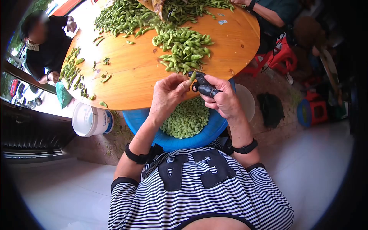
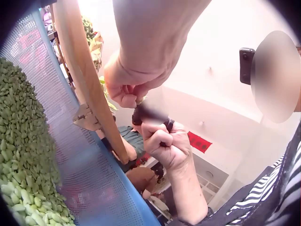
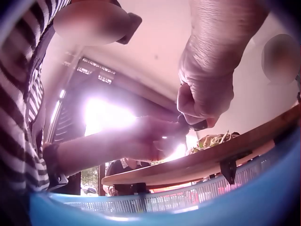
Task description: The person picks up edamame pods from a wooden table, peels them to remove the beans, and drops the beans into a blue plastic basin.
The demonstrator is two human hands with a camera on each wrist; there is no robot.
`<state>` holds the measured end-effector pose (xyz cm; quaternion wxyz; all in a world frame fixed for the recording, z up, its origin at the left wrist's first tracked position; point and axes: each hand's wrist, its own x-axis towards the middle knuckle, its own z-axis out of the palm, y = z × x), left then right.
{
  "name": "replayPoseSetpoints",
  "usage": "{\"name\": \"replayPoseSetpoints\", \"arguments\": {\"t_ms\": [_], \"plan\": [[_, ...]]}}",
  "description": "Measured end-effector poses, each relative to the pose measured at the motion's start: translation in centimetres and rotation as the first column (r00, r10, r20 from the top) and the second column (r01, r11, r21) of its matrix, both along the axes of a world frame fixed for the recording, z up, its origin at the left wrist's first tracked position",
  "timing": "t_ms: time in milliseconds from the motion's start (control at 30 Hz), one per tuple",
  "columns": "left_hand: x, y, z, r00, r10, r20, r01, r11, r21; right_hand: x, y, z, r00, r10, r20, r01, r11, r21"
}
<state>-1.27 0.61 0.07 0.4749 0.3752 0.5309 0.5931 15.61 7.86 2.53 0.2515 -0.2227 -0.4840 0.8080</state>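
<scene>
My left hand (image 1: pixel 168 92) pinches a green soybean pod (image 1: pixel 193 76) between thumb and forefinger, just over the table's near edge. Opposite it, my right hand (image 1: pixel 227 100) wears black finger covers (image 1: pixel 208 91) on thumb and forefinger, and these close on the same pod. Its other fingers curl inward, as the left wrist view shows. Below both hands, a blue basket (image 1: pixel 132 122) holds a heap of shelled green beans (image 1: pixel 184 120). A pile of unshelled pods (image 1: pixel 186 50) lies on the wooden table in front of my hands.
The round wooden table (image 1: pixel 130 73) carries a larger pod heap (image 1: pixel 122 17) at the back and scattered pods (image 1: pixel 71 73) at left. A white bucket (image 1: pixel 82 119) stands left of the basket. One person (image 1: pixel 42 50) sits at left, another person's arm (image 1: pixel 268 15) shows at upper right.
</scene>
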Motion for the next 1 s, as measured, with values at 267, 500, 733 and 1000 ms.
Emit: {"name": "replayPoseSetpoints", "arguments": {"t_ms": [267, 500, 733, 1000], "plan": [[1.6, 0.0, -0.3, 0.925, 0.234, -0.298, -0.2, 0.97, 0.14, 0.5, 0.7, -0.9, 0.994, 0.043, -0.102, -0.054, 0.993, -0.105], [1.2, 0.1, -1.4, 0.988, 0.102, -0.115, -0.08, 0.979, 0.185, 0.6, 1.0, -1.1, 0.994, 0.033, -0.1, -0.041, 0.996, -0.079], [-0.4, -0.1, -1.4, 0.772, -0.272, 0.575, 0.251, 0.961, 0.118, 0.9, 0.4, -1.0, 0.98, 0.091, -0.179, -0.115, 0.985, -0.129], [1.9, -0.5, -0.3, 0.986, 0.043, 0.162, -0.054, 0.996, 0.068, 1.7, 0.3, -0.2, 0.986, -0.094, 0.134, 0.059, 0.967, 0.249]]}}
